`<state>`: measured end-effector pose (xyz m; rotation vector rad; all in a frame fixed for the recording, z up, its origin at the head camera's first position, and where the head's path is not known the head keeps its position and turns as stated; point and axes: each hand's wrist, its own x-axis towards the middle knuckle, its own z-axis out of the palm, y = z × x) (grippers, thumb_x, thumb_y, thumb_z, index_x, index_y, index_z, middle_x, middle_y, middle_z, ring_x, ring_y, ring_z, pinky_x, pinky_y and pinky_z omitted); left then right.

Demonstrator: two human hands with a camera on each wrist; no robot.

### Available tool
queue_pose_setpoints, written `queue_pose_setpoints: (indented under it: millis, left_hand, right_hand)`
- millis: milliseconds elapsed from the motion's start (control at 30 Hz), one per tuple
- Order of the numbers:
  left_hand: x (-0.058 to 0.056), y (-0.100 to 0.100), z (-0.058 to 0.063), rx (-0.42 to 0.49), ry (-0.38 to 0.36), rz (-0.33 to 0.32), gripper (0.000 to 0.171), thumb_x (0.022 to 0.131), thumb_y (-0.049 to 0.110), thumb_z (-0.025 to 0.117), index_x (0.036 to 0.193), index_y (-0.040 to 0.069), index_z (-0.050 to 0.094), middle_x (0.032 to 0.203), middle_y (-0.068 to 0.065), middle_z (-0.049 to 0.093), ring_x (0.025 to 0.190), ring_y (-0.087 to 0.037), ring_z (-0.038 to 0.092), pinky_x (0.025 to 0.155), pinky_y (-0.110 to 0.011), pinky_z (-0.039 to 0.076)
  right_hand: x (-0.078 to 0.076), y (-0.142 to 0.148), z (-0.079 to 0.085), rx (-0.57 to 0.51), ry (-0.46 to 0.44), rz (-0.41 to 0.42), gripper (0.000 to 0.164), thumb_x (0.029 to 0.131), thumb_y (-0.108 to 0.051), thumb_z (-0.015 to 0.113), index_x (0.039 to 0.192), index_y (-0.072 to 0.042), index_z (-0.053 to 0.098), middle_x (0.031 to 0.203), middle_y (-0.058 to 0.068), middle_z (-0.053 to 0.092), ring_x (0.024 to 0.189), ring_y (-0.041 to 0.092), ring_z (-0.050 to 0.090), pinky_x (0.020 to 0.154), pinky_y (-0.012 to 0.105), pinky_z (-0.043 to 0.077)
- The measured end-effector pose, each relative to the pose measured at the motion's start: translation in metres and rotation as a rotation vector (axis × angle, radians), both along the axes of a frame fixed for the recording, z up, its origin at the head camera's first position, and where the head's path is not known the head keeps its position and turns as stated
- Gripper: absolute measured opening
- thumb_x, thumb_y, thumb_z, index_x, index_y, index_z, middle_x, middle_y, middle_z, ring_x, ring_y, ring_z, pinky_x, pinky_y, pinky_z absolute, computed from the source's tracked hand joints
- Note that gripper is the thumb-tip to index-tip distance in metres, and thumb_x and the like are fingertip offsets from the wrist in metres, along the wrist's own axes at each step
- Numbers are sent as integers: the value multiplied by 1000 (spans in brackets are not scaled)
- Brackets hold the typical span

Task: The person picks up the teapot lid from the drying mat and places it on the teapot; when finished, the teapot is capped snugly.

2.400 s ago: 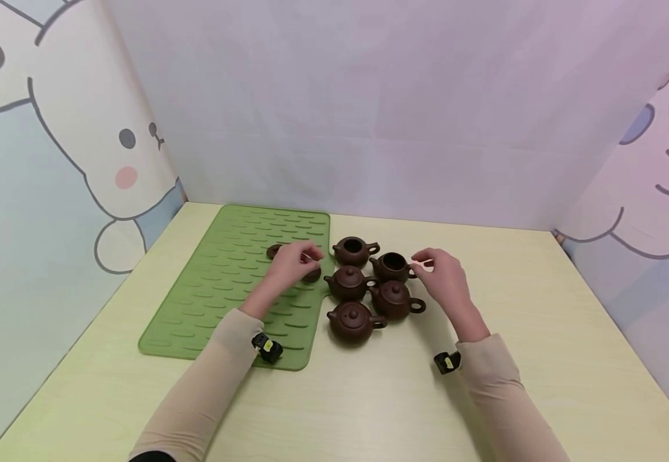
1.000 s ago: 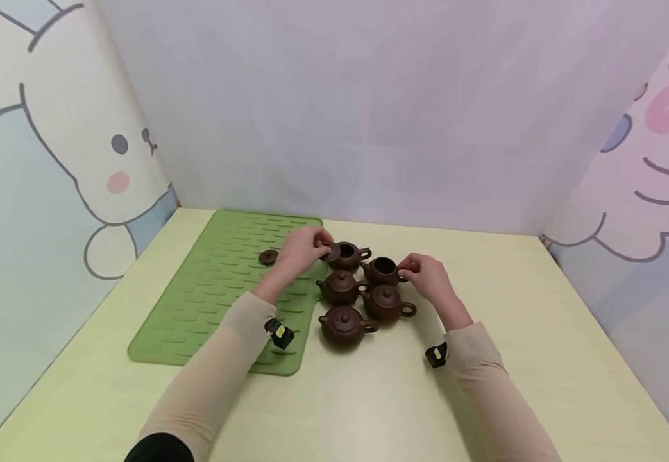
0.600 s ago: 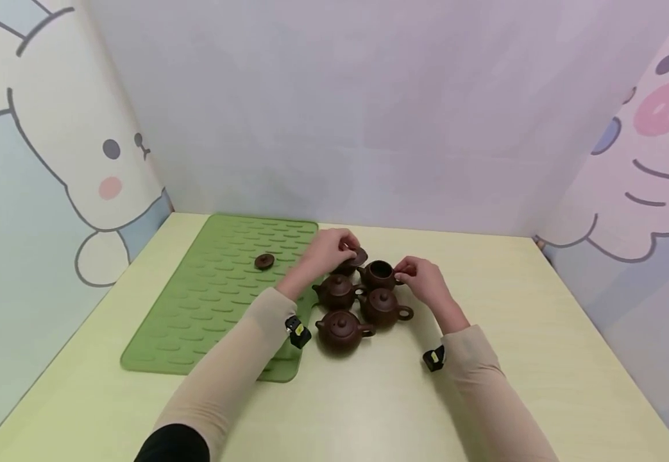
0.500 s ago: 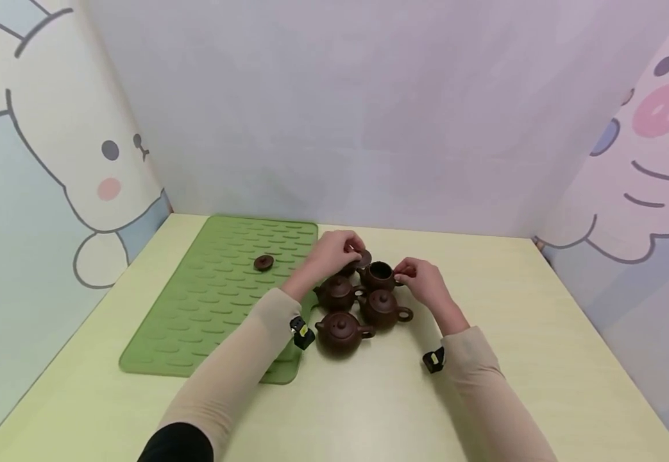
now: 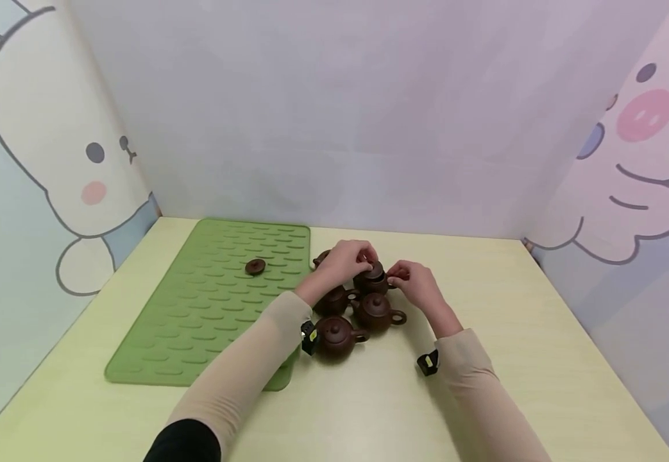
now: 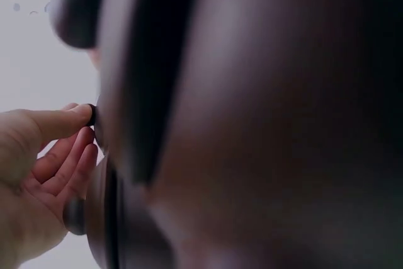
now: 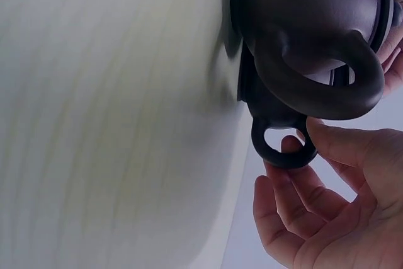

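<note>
My left hand [image 5: 347, 260] pinches the knob of a dark brown teapot lid [image 5: 376, 272] over the rear right teapot [image 5: 372, 285]. The lid is right at the teapot's mouth, slightly tilted. My right hand [image 5: 417, 282] holds that teapot's handle [image 7: 286, 159] between thumb and fingers, as the right wrist view shows. In the left wrist view a blurred teapot [image 6: 271, 124] fills most of the picture, with my left hand [image 6: 44, 162] behind it at the left. A second lid [image 5: 255, 267] lies on the green mat [image 5: 195, 308].
A lidded teapot [image 5: 376, 311] stands just in front of the held one, and another lidded teapot [image 5: 335, 337] stands nearest me. My left hand and forearm partly cover a teapot [image 5: 331, 303] and the rear left teapot [image 5: 320, 258]. A pale curtain [image 5: 334, 128] hangs behind the table.
My left hand has lifted a lid off the mat and carried it right, past the rear left teapot, to the rear right one. My right hand has closed on that teapot's handle.
</note>
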<state>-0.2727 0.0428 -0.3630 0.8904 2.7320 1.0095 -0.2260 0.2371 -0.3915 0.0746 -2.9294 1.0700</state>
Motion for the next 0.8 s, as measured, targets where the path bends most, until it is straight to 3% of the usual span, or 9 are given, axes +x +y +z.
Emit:
queue_pose_setpoints:
  millis: [433,800]
  left_hand:
    - [1,3,-1,-77,-18,-37,15,97,10,63,111,15,68,106,-1,71,97,-15,66,82,-29,56]
    - [2,-12,1,37,-42,-35,19,97,11,64,116,10,66,114,-6,71,106,-19,68,89,-33,57]
  right_hand:
    - [0,-2,-1,-14,-5,8,10,96,-12,66,102,-6,71,102,15,75,96,28,69,71,33,52]
    - [0,2,-2,-5,22,10,11,95,-12,67,103,-5,71,102,15,75,101,31,69,77,38,54]
